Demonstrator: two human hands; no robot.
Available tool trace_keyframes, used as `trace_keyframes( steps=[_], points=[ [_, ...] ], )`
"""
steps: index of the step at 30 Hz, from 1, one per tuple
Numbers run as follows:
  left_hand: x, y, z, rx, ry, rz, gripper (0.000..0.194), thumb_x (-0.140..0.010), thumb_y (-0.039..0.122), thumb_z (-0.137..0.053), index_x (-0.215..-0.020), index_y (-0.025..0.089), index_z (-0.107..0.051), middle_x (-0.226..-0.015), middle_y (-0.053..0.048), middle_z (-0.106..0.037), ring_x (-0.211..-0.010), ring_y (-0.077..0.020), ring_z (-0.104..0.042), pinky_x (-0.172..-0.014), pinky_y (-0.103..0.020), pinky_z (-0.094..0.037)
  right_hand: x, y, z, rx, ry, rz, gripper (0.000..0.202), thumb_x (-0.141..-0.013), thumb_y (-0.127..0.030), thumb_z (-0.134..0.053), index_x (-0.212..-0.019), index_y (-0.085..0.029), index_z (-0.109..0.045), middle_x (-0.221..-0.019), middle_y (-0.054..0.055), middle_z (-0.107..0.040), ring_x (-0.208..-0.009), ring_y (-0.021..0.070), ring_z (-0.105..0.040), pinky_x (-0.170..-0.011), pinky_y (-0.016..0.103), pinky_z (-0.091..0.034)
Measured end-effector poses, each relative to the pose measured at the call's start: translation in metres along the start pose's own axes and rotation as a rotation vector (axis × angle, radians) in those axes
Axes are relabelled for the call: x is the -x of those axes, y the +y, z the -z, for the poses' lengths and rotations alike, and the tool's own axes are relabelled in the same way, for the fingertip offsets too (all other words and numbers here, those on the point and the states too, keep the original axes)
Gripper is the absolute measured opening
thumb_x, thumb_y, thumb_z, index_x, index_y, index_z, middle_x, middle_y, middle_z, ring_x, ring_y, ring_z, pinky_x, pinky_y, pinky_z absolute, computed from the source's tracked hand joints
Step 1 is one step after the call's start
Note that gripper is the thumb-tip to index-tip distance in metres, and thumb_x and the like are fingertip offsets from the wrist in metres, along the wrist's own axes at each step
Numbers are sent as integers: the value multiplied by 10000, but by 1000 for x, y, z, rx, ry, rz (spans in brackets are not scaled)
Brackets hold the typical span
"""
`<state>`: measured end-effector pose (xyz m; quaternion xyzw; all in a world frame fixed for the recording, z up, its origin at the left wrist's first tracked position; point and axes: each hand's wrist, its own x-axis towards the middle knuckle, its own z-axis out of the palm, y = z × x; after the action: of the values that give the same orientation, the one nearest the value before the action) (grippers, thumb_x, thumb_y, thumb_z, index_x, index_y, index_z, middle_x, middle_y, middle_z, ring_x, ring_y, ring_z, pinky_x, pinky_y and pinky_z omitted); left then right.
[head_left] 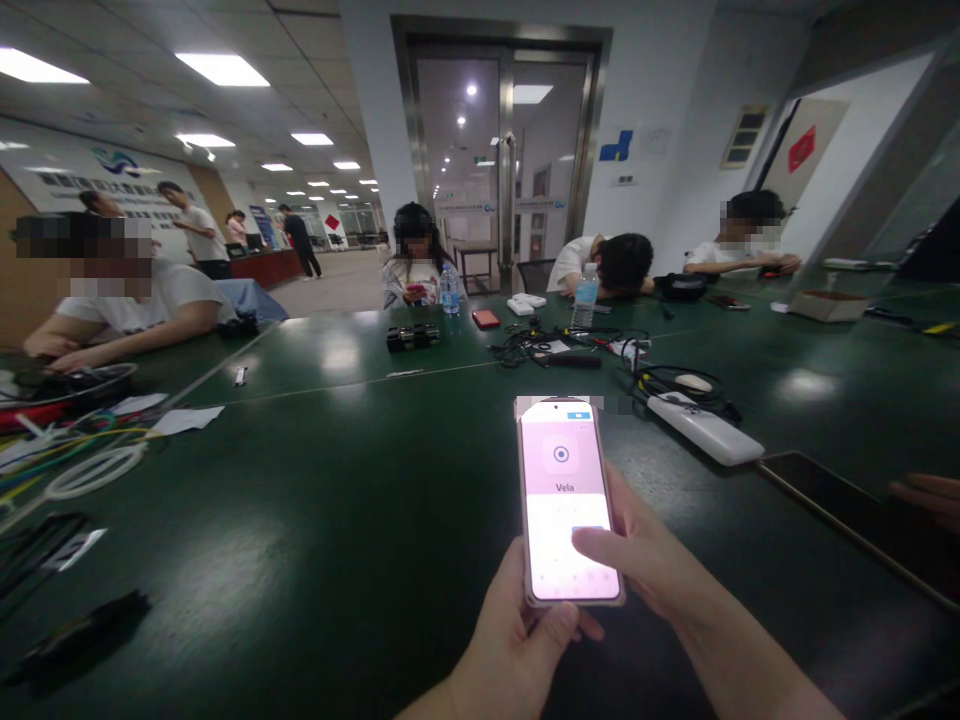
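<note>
A smartphone [559, 505] with a lit screen is held upright in front of me above the dark green table [360, 520]. The word "Vela" and a round icon show on its pink and white screen. My left hand [521, 625] wraps round the lower left edge of the phone, its thumb at the bottom. On the right side, my right hand [637, 545] also grips the phone, and its thumb lies over the lower screen by a blue button. The fingers behind the phone are mostly hidden.
To the right lie a white power strip [705, 428], black cables [690, 385] and a dark tablet-like slab [847, 510], with another person's hand [926, 495] beside it. Coloured cables [67, 465] spread at left. Water bottles [585, 295] and several seated people are across the table.
</note>
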<state>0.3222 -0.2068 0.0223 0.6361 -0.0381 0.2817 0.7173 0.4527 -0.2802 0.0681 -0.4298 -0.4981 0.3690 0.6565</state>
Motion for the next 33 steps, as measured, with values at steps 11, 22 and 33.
trace_keyframes(
  steps=[11, 22, 33],
  points=[
    [1, -2, -1, 48, 7, -4, 449, -797, 358, -551, -1155, 129, -407, -937, -132, -601, -681, -139, -553, -598, -243, -415, -1, 1, -7, 144, 139, 2, 757, -666, -235, -665, -1294, -278, -246, -1079, 101, -566, -837, 234, -598, -672, 379, -503],
    [0, 9, -1, -16, 15, 65, 454, -783, 394, -560, -1123, 126, -421, -929, -126, -581, -686, -147, -561, -614, -250, -404, -3, -3, -5, -224, 86, -4, 685, -704, -259, -463, -1336, -250, -199, -1123, 99, -557, -919, 267, -566, -719, 409, -468],
    [0, 4, 0, -4, 9, 28, 432, -790, 389, -548, -1117, 134, -426, -912, -118, -585, -676, -148, -566, -603, -247, -416, -3, -4, -6, -212, 107, -19, 672, -704, -262, -430, -1336, -247, -203, -1065, 99, -591, -862, 273, -582, -694, 416, -457]
  ],
)
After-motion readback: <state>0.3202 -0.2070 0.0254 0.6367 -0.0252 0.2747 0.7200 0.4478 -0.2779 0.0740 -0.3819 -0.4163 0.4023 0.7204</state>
